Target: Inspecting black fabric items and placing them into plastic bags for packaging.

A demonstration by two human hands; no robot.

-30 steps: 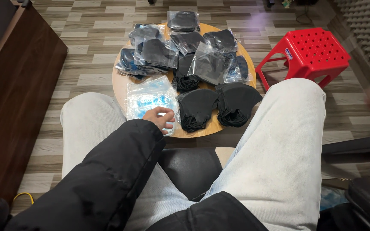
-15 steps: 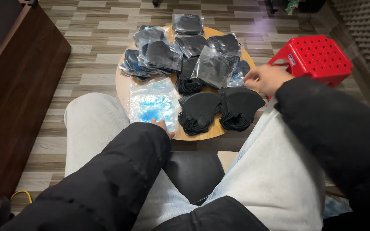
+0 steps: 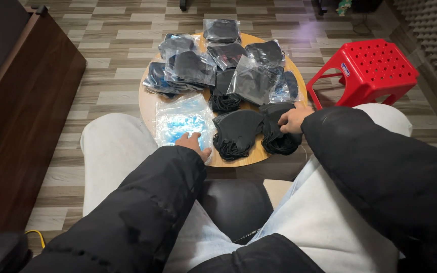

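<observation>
Masks, black, loose (image 3: pixel 279 132): a stack at the table's (image 3: pixel 150 103) five o'clock edge, with a second stack (image 3: pixel 236 132) just beside it at nine o'clock. My right hand (image 3: pixel 293 120) sits on the first stack's top edge, fingers pinched narrow on the upper mask (so far as I can tell). My left hand (image 3: pixel 193 144) rests flat, holding nothing, on the clear bag of blue masks (image 3: pixel 180 121) at seven o'clock. The right hand is the nearer. Bagged black masks (image 3: pixel 218 55) fill the far half.
</observation>
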